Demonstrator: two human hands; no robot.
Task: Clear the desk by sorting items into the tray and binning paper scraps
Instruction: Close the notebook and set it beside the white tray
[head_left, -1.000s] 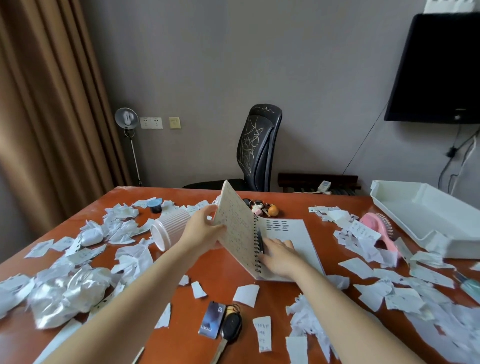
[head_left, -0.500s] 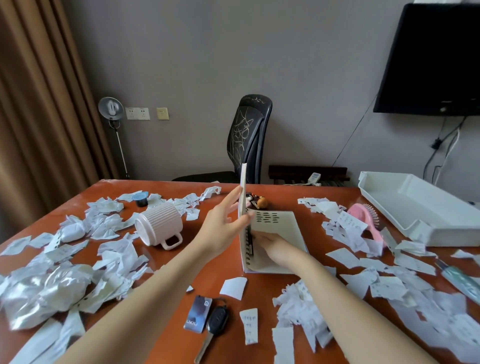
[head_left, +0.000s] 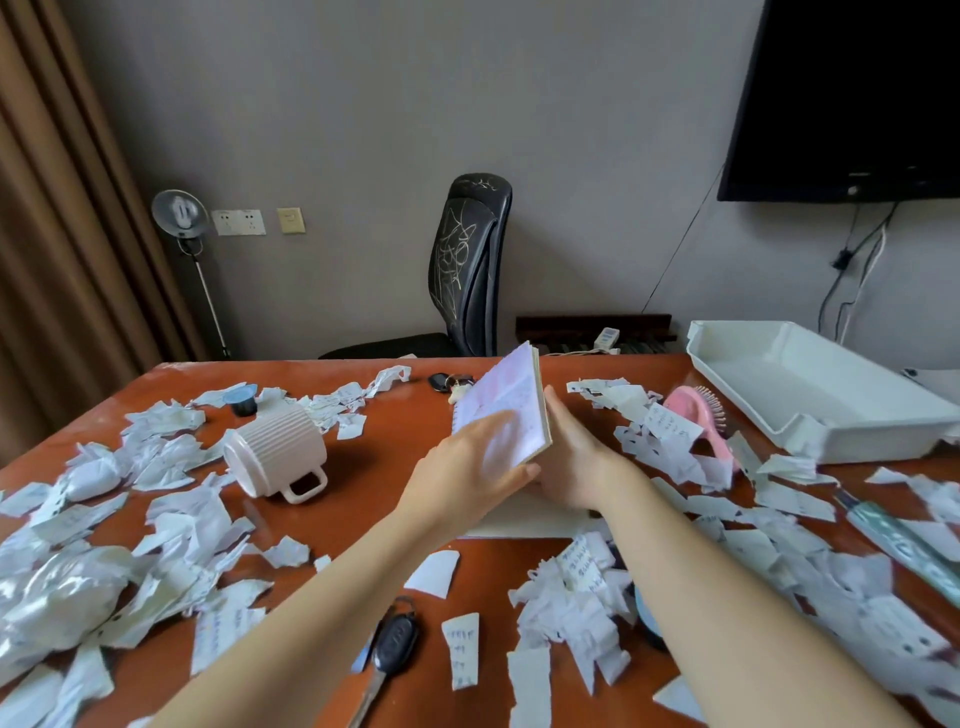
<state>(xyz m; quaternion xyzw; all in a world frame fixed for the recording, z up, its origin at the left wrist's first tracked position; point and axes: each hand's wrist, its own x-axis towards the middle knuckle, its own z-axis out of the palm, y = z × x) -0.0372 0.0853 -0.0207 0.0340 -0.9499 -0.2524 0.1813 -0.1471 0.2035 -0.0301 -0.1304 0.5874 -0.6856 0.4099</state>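
Note:
A spiral notebook (head_left: 506, 400) is closed and tilted up on its lower edge at the middle of the orange desk (head_left: 395, 467). My left hand (head_left: 467, 470) presses flat on its pale front cover. My right hand (head_left: 574, 462) holds it from behind and at its right edge. An empty white tray (head_left: 779, 428) stands at the back right. Torn paper scraps lie in heaps on the left (head_left: 171, 519) and on the right (head_left: 670, 441). A white sheet (head_left: 524, 519) lies flat under my hands.
A ribbed white mug (head_left: 275, 452) lies on its side left of the notebook. A pink hairbrush (head_left: 693, 410) sits among scraps near the tray. A car key (head_left: 395, 639) lies near the front edge, a green tube (head_left: 904, 540) at the right, a blue-lidded cup (head_left: 241, 400) at the back left.
The left hand swung the notebook's raised cover over to the right and shut it. Both hands now hold the closed notebook tilted up off the desk.

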